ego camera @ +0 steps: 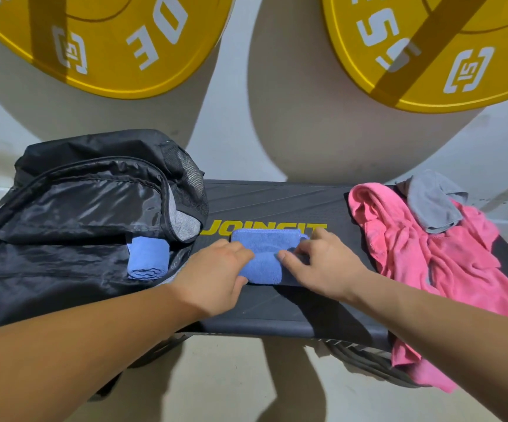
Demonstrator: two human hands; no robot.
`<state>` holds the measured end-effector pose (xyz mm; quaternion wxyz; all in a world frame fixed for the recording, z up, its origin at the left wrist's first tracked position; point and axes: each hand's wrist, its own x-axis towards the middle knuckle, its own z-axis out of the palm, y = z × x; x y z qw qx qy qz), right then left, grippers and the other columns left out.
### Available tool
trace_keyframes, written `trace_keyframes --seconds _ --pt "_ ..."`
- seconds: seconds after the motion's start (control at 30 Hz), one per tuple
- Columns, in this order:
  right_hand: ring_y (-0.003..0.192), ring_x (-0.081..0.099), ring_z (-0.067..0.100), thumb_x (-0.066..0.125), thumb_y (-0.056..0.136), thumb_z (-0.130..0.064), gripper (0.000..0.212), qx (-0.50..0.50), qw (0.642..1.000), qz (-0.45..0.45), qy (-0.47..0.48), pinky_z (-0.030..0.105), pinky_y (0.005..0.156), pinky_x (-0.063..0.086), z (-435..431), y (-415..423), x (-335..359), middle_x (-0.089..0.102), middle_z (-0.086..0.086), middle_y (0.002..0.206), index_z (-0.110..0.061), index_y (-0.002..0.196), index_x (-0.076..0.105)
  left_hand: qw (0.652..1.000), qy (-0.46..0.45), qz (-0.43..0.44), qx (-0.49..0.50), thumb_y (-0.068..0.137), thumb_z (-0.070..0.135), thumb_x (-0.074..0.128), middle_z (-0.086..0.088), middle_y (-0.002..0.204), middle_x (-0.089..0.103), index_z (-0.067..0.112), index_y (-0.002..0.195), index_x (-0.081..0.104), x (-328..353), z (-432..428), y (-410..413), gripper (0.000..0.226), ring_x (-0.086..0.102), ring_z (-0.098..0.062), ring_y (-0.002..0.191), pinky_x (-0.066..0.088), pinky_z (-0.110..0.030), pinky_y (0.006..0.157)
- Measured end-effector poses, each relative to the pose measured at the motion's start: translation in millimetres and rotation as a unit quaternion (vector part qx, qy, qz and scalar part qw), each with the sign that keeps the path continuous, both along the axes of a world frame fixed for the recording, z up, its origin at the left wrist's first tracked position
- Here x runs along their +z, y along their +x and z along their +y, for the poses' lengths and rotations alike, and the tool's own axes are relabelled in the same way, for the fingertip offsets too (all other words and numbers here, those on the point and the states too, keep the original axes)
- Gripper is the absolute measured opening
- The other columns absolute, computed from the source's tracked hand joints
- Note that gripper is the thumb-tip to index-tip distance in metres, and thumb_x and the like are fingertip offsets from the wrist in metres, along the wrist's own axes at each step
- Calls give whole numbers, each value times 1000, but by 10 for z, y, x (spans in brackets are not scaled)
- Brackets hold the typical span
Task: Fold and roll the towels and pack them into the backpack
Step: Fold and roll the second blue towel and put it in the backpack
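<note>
Two yellow weight plates against the wall at 11 and 1 o'clock, white lettering on each. Below them, dark worktop spanning the middle, yellow "JOINFIT" print partly covered. Black backpack at 9 o'clock on the worktop's left end, main flap open, a rolled blue towel lying in the opening, its spiral end facing 6 o'clock. Pink towel crumpled at 3 o'clock, draped over the worktop's right edge and hanging toward 5 o'clock. Grey towel bunched on top of the pink one at 2 o'clock, touching it.

At centre, blue towel folded into a narrow strip, near end rolled up, far end lying flat toward 12 o'clock over the yellow print. Left hand at 8 o'clock of the roll, fingers curled over its left end, thumb against the near side; grip closed on the roll. Right hand at 4 o'clock of the roll, fingertips pressed on top of its right end, thumb side toward the flat part; grip pressing down on the cloth, not wrapped around it. Roll lying between both hands, touching each, just beside the backpack's open edge at its 9 o'clock and well apart from the pink towel at its 3 o'clock.
</note>
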<state>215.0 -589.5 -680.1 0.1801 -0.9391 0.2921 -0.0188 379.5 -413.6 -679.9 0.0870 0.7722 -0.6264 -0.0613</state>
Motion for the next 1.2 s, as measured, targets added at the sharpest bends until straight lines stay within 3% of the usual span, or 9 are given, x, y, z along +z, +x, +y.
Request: trace_keyframes --seconds 0.1,0.3,0.4,0.57,0.73,0.83,0.93,1.0,1.2 --pt "82 47 26 42 89 -75 65 142 981 -14 -129 36 71 44 60 -133 23 44 2 85 -15 70 59 994 3 100 51 90 29 64 8 106 66 28 115 65 69 -4 84 25 56 -15 101 46 -33 87" --pt "77 52 21 56 89 -68 49 -71 988 5 138 31 66 38 -18 21 36 55 -5 77 -19 86 58 914 -22 343 215 87 26 74 11 80 65 28 97 68 112 -117 141 12 58 -5 66 46 -22 66" --pt "62 49 23 56 89 -68 59 -121 981 10 152 33 56 36 -120 140 44 50 3 65 -13 70 48 929 -46 256 263 83 35 76 9 76 64 26 85 64 122 -209 203 16 61 -15 71 46 -27 65" --pt "79 61 20 60 87 -63 43 -143 979 -28 145 34 68 50 -260 314 -97 66 -2 81 -21 77 59 998 -63 18 11 96 25 51 5 94 62 22 92 63 71 -220 142 13 54 -23 89 51 -41 78" --pt "72 57 24 55 96 -51 45 -67 993 -26 96 34 63 48 -316 434 -87 58 -2 63 -21 63 57 991 40 118 40 94 42 61 8 119 65 26 123 58 45 -250 196 33 59 -19 108 48 -36 94" --pt "81 52 25 38 98 -63 58 -5 999 14 44 36 71 46 -315 387 -55 49 -3 70 -21 60 52 981 38 169 86 90 41 68 11 111 65 32 112 57 21 -305 222 26 60 -18 100 49 -34 89" --pt "113 52 24 34 88 -74 54 93 992 43 71 45 102 45 -348 296 7 63 -4 108 -37 97 72 979 36 178 94 85 37 73 10 96 61 32 97 56 33 -372 213 21 57 -19 87 49 -33 78" --pt "129 51 21 44 88 -69 59 154 980 90 89 42 111 40 -337 270 89 59 -9 137 -41 138 58 977 30 191 93 84 35 75 11 90 57 31 93 55 54 -368 199 23 53 -14 79 45 -31 69" --pt "106 60 20 73 87 -46 46 172 967 150 113 30 88 48 -153 413 351 61 -8 110 -30 128 60 973 33 222 60 84 27 77 9 80 56 24 92 60 151 -199 175 19 48 -3 67 39 -18 61"
